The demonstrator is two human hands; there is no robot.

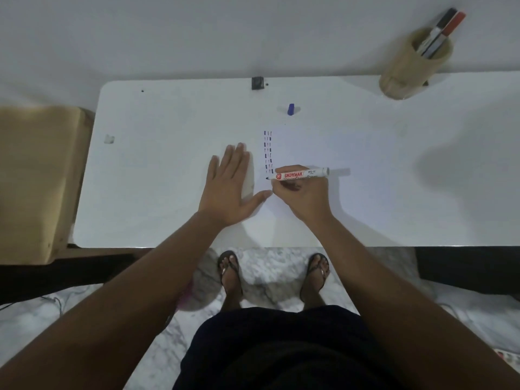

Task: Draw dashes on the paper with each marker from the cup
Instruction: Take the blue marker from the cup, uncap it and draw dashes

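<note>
A white sheet of paper (315, 153) lies on the white table (168, 164), with columns of dark dashes (268, 152) near its left edge. My right hand (302, 195) grips a white marker (299, 173) lying almost level, its tip touching the paper just below the dashes. My left hand (229, 187) rests flat and open beside the paper's left edge, thumb on the sheet. A blue marker cap (291, 109) stands beyond the paper. A tan cup (408, 71) at the far right holds a black-capped marker (444, 22) and a red-capped marker (454, 23).
A small black block (257, 82) sits at the table's far edge against the white wall. A tan wooden chair or stool (36, 178) stands to the left of the table. My feet in sandals (230, 273) are on the marble floor below the near edge.
</note>
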